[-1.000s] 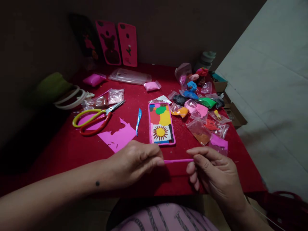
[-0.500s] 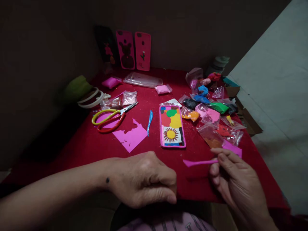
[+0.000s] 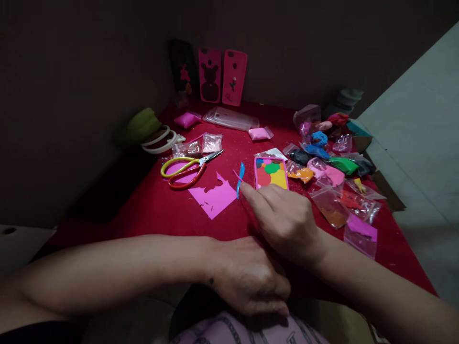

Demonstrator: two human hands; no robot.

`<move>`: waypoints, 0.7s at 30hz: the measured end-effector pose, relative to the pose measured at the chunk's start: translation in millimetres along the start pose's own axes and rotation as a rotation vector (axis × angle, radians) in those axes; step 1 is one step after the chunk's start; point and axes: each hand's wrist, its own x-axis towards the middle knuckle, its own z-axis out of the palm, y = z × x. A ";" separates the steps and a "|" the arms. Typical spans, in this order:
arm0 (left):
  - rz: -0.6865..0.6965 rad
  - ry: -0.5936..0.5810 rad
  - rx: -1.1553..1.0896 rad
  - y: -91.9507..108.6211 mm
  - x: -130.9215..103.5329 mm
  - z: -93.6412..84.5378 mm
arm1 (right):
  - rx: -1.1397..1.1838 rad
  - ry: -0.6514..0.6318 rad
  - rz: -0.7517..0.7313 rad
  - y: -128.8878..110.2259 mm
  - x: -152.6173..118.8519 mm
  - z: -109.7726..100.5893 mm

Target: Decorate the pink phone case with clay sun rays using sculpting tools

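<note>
My right hand [image 3: 283, 220] reaches over the red cloth, fingers closed round a thin pink tool whose tip [image 3: 236, 175] shows beside the blue tool [image 3: 241, 179]. Its fingers hide the lower part of a phone case [image 3: 271, 172] with colourful patches and a pink rim. Close to the table's front edge, my left hand [image 3: 253, 277] is curled with its back up; whatever its fingers may hold is hidden. Left of the blue tool are a cut pink sheet [image 3: 215, 198] and scissors [image 3: 193, 169] with yellow and red handles.
Bags of coloured clay [image 3: 333, 174] cover the right side of the red table [image 3: 143, 210]. Three decorated cases [image 3: 210, 76] stand against the back wall. Clear cases [image 3: 231, 118] lie before them, with white rings [image 3: 161, 141] at the left.
My right hand has swung left and forward with the pink tool, from the right front to over the patterned case. The camera view has shifted. My left hand remains curled near the front edge.
</note>
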 end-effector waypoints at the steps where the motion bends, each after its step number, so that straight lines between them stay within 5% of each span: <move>1: 0.008 0.009 0.002 -0.8 0.0 1.6 | -0.005 -0.036 0.020 -0.4 4.5 5.0; 13: 0.037 0.054 0.031 -1.9 -1.4 12.3 | 0.367 -0.370 -0.093 -4.9 50.5 35.4; 21: 0.056 0.044 0.054 -4.9 -4.8 17.0 | 0.374 -0.493 -0.047 -13.0 55.5 47.5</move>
